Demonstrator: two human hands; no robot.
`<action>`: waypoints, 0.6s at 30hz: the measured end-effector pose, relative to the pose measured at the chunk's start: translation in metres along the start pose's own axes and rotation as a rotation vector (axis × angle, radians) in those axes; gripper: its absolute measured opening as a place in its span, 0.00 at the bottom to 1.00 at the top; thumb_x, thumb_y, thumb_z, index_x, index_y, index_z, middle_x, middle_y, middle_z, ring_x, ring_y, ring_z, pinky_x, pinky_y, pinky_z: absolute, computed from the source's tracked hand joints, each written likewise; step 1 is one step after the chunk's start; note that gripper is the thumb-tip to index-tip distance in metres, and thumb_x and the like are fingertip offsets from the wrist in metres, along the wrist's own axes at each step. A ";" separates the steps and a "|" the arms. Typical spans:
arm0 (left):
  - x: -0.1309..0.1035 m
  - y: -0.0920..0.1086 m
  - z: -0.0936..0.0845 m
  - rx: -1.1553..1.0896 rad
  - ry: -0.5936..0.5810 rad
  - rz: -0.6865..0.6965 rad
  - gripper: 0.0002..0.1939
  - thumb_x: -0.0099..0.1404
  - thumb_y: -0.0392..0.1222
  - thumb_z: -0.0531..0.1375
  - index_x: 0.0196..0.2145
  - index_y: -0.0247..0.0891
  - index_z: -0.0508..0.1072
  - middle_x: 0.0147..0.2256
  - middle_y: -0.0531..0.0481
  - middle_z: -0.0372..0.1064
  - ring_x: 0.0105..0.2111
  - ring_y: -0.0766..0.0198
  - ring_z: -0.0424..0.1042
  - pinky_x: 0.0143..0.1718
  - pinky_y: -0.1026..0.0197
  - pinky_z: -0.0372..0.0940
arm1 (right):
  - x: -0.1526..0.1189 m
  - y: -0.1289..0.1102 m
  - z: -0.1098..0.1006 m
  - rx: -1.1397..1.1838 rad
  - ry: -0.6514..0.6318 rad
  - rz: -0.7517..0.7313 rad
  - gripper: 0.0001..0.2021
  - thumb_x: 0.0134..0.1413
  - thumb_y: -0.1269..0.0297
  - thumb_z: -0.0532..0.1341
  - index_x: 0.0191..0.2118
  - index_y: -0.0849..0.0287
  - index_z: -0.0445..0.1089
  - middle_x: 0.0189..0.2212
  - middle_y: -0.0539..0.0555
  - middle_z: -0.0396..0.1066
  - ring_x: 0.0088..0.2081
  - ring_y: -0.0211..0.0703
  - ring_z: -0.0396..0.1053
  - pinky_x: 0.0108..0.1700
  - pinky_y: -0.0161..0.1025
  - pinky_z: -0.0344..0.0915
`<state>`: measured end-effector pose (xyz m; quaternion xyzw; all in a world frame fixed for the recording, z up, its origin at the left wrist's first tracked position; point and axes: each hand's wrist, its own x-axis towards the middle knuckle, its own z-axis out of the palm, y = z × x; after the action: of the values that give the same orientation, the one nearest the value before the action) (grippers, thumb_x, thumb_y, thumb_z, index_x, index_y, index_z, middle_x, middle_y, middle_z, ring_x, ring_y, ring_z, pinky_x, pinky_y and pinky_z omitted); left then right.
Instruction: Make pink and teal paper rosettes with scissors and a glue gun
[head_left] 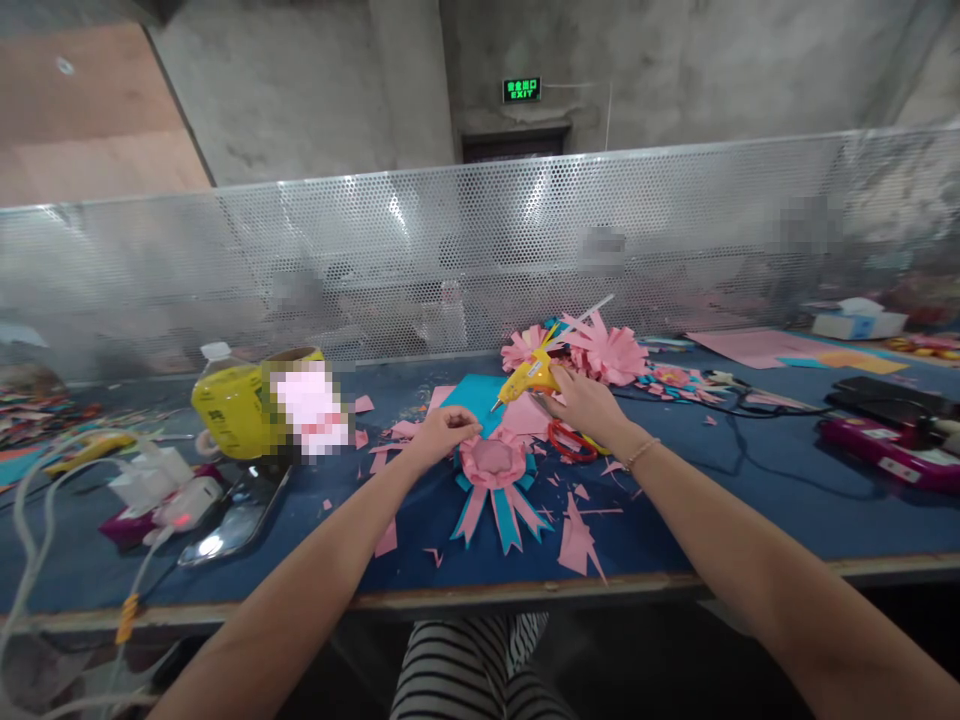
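The blue worktop (765,470) carries everything, with a perforated metal screen (360,260) standing behind it. Near its front edge, between the forearms, the pink-and-blue paper rosette (495,458) lies with its tails toward the person; for clean gluing it would best lie flat there, with the loose pink scraps (576,540) beside it swept aside so that none stick to the glue. Farther left stands a bottle (232,410) with a white cap and a yellow label, and what it contains cannot be told. At the far right sits a tissue box (859,322), a white tissue rising from its opening. The right hand (581,402) has its grip wrapped around the yellow glue gun (529,377), holding it above and to the right of the rosette, nose angled down to the left. The left hand (448,428) is at the rosette's upper left edge, thumb and fingers drawn together; whether that grip holds anything is hidden. A pale glue stick (592,312) juts from the back of the gun, long enough, it seems, to be worth holding clear of the paper flowers behind. The nozzle (496,407) points close to the left fingertips, so a small, steady bead with the fingers well out of its path seems wisest.
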<state>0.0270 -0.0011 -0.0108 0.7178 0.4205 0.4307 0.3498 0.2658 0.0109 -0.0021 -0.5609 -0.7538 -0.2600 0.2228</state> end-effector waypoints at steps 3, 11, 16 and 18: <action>0.000 0.000 -0.001 -0.033 0.017 -0.005 0.10 0.44 0.43 0.62 0.21 0.34 0.68 0.19 0.54 0.66 0.21 0.70 0.63 0.27 0.66 0.58 | 0.000 0.001 -0.001 0.002 0.000 -0.005 0.26 0.55 0.51 0.42 0.52 0.65 0.53 0.45 0.62 0.64 0.40 0.47 0.66 0.35 0.37 0.58; 0.000 -0.002 -0.004 -0.132 0.059 0.004 0.12 0.43 0.46 0.63 0.22 0.34 0.68 0.20 0.55 0.66 0.23 0.70 0.63 0.30 0.65 0.59 | -0.001 0.001 -0.005 0.005 -0.013 -0.006 0.26 0.55 0.51 0.41 0.52 0.65 0.53 0.47 0.62 0.63 0.42 0.48 0.65 0.36 0.38 0.59; 0.001 -0.004 -0.005 -0.169 0.075 -0.004 0.13 0.42 0.46 0.64 0.21 0.34 0.69 0.21 0.55 0.65 0.23 0.71 0.63 0.30 0.65 0.59 | -0.001 0.002 -0.008 0.023 -0.034 0.009 0.26 0.55 0.53 0.43 0.53 0.67 0.51 0.47 0.64 0.62 0.43 0.48 0.64 0.38 0.38 0.59; 0.002 -0.007 -0.006 -0.211 0.090 -0.005 0.12 0.43 0.45 0.64 0.22 0.34 0.69 0.21 0.55 0.65 0.23 0.71 0.63 0.29 0.66 0.59 | 0.001 0.008 -0.011 0.039 -0.051 0.040 0.25 0.54 0.55 0.45 0.53 0.66 0.52 0.46 0.64 0.63 0.42 0.48 0.65 0.36 0.38 0.59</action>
<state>0.0201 0.0043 -0.0143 0.6558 0.3899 0.5036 0.4053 0.2736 0.0062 0.0078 -0.5776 -0.7528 -0.2267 0.2195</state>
